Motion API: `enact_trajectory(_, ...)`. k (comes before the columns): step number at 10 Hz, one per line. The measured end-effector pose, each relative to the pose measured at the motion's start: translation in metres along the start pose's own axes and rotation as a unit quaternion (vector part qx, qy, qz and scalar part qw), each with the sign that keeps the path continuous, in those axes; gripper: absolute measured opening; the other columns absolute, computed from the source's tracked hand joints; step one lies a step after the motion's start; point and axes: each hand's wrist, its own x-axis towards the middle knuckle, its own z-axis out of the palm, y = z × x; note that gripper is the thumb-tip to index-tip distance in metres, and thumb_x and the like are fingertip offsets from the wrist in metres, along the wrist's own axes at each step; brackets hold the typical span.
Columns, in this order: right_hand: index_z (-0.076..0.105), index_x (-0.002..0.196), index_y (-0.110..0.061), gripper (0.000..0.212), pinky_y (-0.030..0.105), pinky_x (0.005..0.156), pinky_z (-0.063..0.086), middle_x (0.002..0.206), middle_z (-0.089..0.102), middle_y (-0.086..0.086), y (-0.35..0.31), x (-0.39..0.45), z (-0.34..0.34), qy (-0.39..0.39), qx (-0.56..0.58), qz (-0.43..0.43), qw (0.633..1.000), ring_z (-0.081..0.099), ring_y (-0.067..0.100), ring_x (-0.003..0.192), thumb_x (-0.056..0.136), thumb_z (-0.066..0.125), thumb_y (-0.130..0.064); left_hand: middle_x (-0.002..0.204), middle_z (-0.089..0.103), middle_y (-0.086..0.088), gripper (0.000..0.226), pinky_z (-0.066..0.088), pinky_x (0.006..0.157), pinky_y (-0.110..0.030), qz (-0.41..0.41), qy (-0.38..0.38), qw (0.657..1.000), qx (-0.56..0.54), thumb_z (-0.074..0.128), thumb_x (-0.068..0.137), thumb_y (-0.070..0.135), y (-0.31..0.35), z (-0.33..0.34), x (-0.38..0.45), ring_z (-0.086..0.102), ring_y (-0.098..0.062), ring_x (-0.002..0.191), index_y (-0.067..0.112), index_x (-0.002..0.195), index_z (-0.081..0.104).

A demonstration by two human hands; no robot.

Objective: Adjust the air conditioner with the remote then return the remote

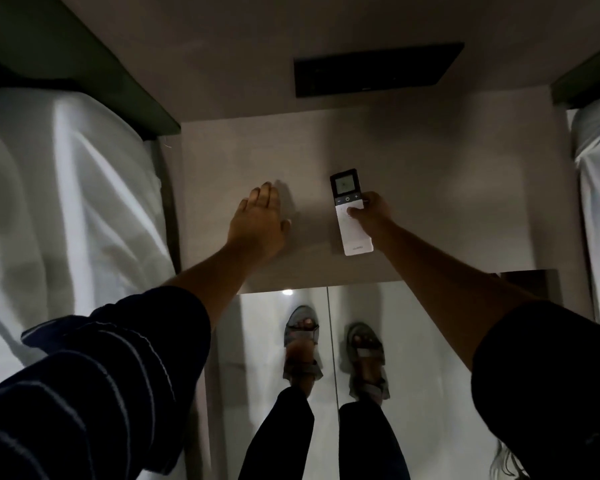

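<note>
one remote (351,212) lies over the table (447,188), the right hand (373,211) closed around it as the grip, thumb on its face. the left hand (258,220) rests flat, fingers spread wide.

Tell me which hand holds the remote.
The right hand, gripping the white remote over the bedside table; the left hand lies flat, open and empty.

Dark striped sleeves (94,375), dark trousers (281,441), grey strapped sandals (302,344).

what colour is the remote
The remote has a white body with a black top section around its screen; seen in the head view.
</note>
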Motion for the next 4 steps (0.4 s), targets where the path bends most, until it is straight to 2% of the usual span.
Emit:
enact_trajectory(2, 0.057, 0.123, -0.001, 0.035, 0.029, 0.084, 0.045, 0.126, 0.062, 0.019, 0.000, 0.000, 0.001, 0.043, -0.080, -0.044, 0.995, 0.060, 0.033, 0.112, 0.089, 0.057, -0.003, 0.163, 0.013, -0.014, 0.071, 0.016, 0.122, -0.039, 0.001, -0.004, 1.000, -0.010, 0.037, 0.099, 0.037, 0.005, -0.010, -0.007, 0.016, -0.029, 0.149, 0.005, 0.155, 0.008)
enact_trajectory(3, 0.056, 0.125, 0.001, 0.036, 0.029, 0.085, 0.045, 0.128, 0.060, 0.020, -0.003, -0.011, -0.008, 0.060, -0.111, -0.044, 0.991, 0.059, 0.033, 0.114, 0.090, 0.057, -0.007, 0.163, 0.011, -0.013, 0.071, 0.014, 0.122, -0.039, -0.014, 0.001, 1.000, -0.017, 0.036, 0.099, 0.038, 0.010, -0.024, -0.010, 0.014, -0.030, 0.150, 0.006, 0.156, 0.007)
enact_trajectory(4, 0.051, 0.130, 0.001, 0.042, 0.032, 0.092, 0.045, 0.133, 0.056, 0.022, -0.013, -0.043, -0.034, 0.071, -0.154, -0.062, 0.984, 0.054, 0.035, 0.120, 0.091, 0.057, -0.013, 0.164, 0.007, -0.012, 0.072, 0.012, 0.122, -0.039, 0.007, -0.001, 1.000, -0.006, 0.034, 0.099, 0.040, 0.025, -0.049, -0.025, 0.010, -0.029, 0.151, 0.006, 0.156, 0.005)
